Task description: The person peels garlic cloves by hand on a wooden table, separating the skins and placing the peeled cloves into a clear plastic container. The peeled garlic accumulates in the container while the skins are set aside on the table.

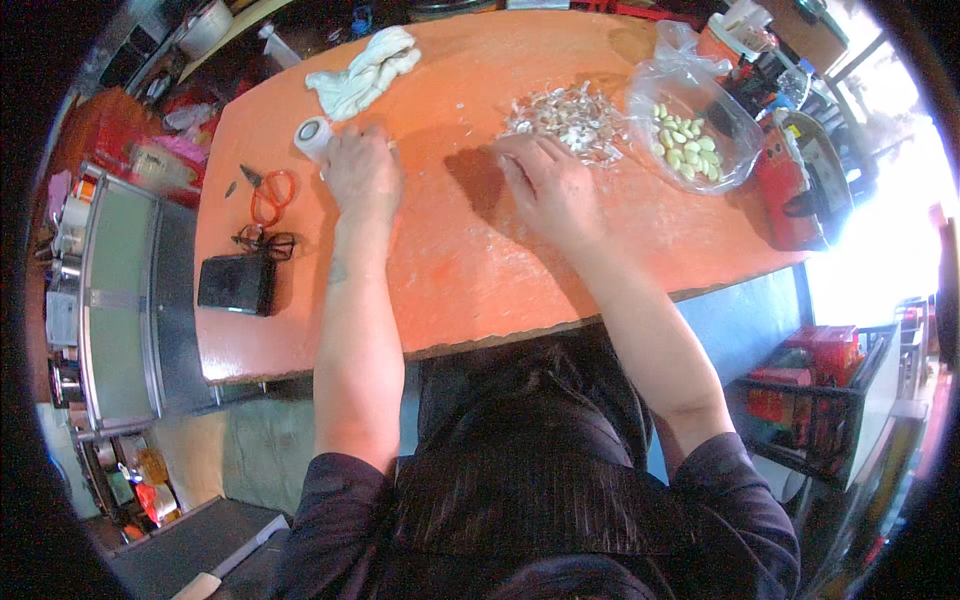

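Note:
My left hand (363, 169) rests on the orange tabletop (465, 277), its fingers curled beside a white roll of tape or similar (313, 135); whether it grips anything is hidden. Over the table, my right hand (551, 180) is bent near a heap of dry, papery peelings (574, 120), its fingertips partly hidden. Right of the heap lies a clear plastic bag (724, 120) with pale peeled cloves or beans (686, 146) in it. A crumpled white cloth (364, 73) lies beyond my left hand.
Orange-handled scissors (273, 198), a dark case (237, 284) and a small bundle of black wire or glasses (274, 244) lie at the left. A red container (784, 187) stands at the right edge. Bottles and tubs crowd the far right corner; a cabinet (120, 300) stands left of the table.

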A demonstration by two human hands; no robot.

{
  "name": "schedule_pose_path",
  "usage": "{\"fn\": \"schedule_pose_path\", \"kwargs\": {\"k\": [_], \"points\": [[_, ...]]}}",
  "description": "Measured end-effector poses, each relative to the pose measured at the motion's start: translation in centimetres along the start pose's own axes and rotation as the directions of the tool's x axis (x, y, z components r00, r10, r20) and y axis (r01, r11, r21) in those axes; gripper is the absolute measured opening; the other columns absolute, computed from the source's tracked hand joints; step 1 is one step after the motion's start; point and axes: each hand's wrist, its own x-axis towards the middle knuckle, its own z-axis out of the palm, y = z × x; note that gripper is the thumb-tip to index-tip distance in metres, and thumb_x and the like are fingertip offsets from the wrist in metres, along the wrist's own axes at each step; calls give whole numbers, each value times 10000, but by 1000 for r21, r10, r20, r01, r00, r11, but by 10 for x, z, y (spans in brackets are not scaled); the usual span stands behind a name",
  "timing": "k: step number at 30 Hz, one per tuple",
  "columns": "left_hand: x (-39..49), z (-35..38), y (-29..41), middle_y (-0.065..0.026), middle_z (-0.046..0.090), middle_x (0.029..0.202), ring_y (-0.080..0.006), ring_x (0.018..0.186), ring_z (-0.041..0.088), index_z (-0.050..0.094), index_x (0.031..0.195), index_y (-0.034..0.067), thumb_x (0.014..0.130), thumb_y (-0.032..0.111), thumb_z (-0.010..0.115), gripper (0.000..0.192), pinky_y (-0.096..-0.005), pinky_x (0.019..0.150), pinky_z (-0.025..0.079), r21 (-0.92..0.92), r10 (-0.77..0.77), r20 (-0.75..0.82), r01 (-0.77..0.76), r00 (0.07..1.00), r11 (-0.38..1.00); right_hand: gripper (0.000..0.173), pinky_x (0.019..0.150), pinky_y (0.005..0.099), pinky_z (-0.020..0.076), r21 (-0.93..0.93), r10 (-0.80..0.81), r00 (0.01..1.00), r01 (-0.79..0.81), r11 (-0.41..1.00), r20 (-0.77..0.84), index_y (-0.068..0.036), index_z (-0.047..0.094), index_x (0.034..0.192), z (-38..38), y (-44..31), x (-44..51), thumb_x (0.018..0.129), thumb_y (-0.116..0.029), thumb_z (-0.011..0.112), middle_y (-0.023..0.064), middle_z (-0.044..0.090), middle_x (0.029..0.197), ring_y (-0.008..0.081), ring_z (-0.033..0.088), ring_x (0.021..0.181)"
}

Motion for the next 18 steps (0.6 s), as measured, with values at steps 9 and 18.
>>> {"fn": "schedule_pose_path", "kwargs": {"k": [9,18], "points": [[1,5,35,-195,672,1043,-321,929,658,669,1087,37,959,269,631,268,-410,812,517,-659,11,22,6,1000,752,256,772,419,545,224,434,897,-409,884,-77,-71,525,1160,5,-7,-5,934,-127,632,148,671,951,322,678,882],[-26,-18,90,-78,608,955,-193,857,605,580,1103,-10,791,-87,657,330,-318,785,517,-955,182,-17,-70,983,289,236,698,383,528,433,484,875,-430,792,-15,-11,625,1065,8,8,-5,970,-226,619,161,683,872,243,669,784]]}}
